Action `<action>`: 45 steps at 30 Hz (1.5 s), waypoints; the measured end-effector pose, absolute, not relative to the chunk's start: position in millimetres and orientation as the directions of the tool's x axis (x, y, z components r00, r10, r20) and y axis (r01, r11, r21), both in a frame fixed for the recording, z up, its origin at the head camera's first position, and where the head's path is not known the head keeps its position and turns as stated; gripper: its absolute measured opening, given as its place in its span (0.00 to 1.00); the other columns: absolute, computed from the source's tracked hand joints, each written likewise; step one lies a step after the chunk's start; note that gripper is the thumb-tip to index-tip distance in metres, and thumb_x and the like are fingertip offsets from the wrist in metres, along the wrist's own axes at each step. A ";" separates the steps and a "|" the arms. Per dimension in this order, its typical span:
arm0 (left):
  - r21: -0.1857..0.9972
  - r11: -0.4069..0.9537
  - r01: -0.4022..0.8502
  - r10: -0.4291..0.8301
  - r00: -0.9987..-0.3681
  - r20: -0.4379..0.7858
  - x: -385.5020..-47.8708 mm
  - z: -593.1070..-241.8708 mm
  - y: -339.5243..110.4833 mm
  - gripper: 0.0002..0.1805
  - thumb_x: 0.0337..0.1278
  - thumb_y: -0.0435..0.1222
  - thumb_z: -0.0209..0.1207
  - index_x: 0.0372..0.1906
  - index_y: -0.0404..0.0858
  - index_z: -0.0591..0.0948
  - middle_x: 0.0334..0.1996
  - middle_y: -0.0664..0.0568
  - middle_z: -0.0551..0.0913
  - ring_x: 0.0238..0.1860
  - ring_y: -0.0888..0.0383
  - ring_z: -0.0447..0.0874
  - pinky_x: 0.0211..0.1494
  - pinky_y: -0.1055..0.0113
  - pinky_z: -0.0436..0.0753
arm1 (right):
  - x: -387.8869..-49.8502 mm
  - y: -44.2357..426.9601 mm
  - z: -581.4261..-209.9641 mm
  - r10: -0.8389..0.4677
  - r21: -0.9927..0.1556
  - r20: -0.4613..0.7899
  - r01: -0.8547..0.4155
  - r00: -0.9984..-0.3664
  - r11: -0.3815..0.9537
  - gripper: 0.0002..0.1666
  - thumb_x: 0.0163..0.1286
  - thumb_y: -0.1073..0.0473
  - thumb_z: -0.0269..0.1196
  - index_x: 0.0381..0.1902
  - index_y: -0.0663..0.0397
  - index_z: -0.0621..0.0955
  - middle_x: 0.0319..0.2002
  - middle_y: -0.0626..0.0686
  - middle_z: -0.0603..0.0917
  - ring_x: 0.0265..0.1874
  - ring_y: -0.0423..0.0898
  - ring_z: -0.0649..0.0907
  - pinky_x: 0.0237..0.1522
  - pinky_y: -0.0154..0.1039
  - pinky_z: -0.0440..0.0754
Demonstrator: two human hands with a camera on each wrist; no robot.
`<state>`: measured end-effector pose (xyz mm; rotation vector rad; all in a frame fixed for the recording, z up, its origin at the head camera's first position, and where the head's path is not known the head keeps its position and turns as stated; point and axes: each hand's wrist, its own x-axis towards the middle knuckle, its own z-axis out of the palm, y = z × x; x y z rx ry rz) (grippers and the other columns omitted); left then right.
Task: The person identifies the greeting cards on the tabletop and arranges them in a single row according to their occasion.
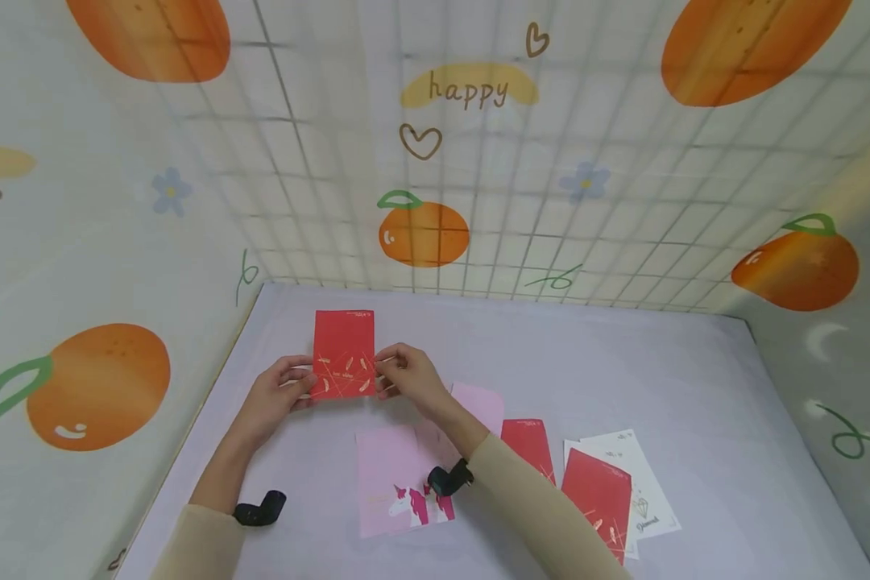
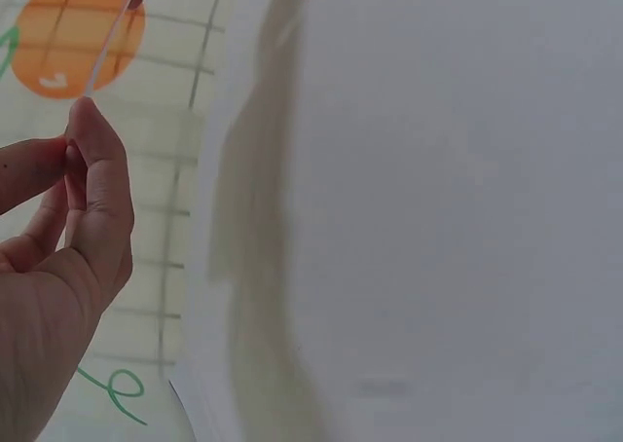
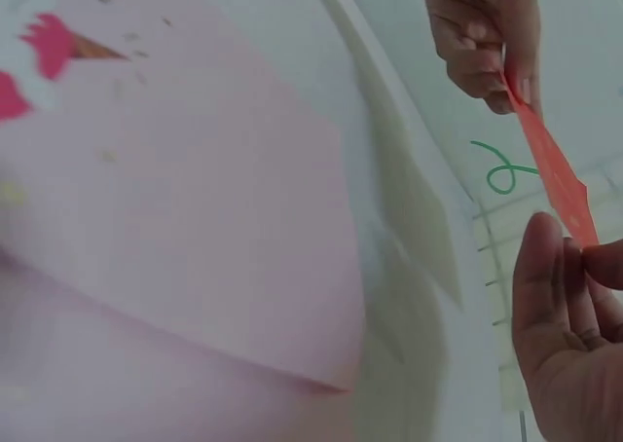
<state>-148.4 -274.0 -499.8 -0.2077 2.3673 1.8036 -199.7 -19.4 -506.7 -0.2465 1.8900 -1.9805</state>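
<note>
A red card (image 1: 344, 346) with gold line drawings is held upright above the far left of the table. My left hand (image 1: 279, 395) pinches its left edge near the bottom, and my right hand (image 1: 415, 376) pinches the right edge. In the left wrist view the card shows as a thin edge at the fingertips of my left hand (image 2: 73, 228). The right wrist view has the red card (image 3: 555, 165) nearly side-on between the left hand (image 3: 487, 33) and the right hand (image 3: 569, 335).
Pink unicorn cards (image 1: 387, 459) lie near the right forearm. Further right are a red card (image 1: 528, 445), another red card (image 1: 598, 495) and white cards (image 1: 648, 483), partly overlapping. A patterned curtain (image 1: 478, 169) stands behind the table (image 1: 732, 451).
</note>
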 end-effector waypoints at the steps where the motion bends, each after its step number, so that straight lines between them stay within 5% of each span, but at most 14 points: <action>1: 0.946 0.253 -0.205 -0.011 -0.978 -0.209 -152.7 -499.8 -277.1 0.28 0.69 0.39 0.61 0.68 0.36 0.68 0.52 0.37 0.76 0.44 0.52 0.85 0.47 0.61 0.85 | -202.5 -22.4 -506.8 -0.390 -0.988 -0.136 0.153 -0.910 -0.011 0.10 0.74 0.62 0.60 0.51 0.60 0.80 0.36 0.58 0.85 0.30 0.51 0.86 0.34 0.45 0.87; 15: 0.937 0.269 -0.220 -0.058 -0.975 -0.213 -200.4 -507.3 -297.8 0.25 0.71 0.37 0.59 0.68 0.35 0.71 0.52 0.36 0.77 0.41 0.56 0.84 0.46 0.61 0.85 | -221.7 -45.9 -515.9 -0.345 -0.991 -0.111 0.076 -0.932 0.114 0.19 0.75 0.60 0.60 0.61 0.54 0.80 0.41 0.53 0.84 0.36 0.54 0.86 0.34 0.40 0.86; 23: 0.865 0.462 -0.193 -0.129 -0.980 -0.150 -224.3 -519.4 -306.7 0.22 0.71 0.37 0.57 0.66 0.36 0.76 0.49 0.37 0.83 0.39 0.50 0.83 0.40 0.64 0.85 | -228.4 -58.9 -520.2 -0.358 -0.971 -0.210 0.151 -0.910 0.185 0.24 0.75 0.60 0.58 0.68 0.49 0.75 0.45 0.54 0.82 0.37 0.53 0.84 0.33 0.39 0.85; 29: 0.840 0.486 -0.240 -0.165 -0.970 -0.181 -237.0 -534.9 -309.2 0.21 0.71 0.36 0.57 0.65 0.36 0.77 0.45 0.39 0.83 0.35 0.51 0.82 0.35 0.67 0.83 | -232.2 -69.3 -527.9 -0.341 -0.943 -0.274 0.181 -0.899 0.280 0.29 0.74 0.58 0.59 0.72 0.45 0.71 0.43 0.51 0.80 0.33 0.48 0.81 0.34 0.36 0.81; 45: 0.810 0.487 -0.328 -0.219 -0.943 -0.250 -237.1 -541.6 -307.6 0.22 0.72 0.38 0.55 0.67 0.40 0.75 0.49 0.41 0.81 0.33 0.50 0.81 0.28 0.71 0.78 | -243.4 -72.3 -525.8 -0.466 -0.862 -0.290 0.016 -0.836 0.507 0.37 0.72 0.57 0.61 0.76 0.50 0.64 0.50 0.56 0.78 0.48 0.49 0.77 0.49 0.47 0.79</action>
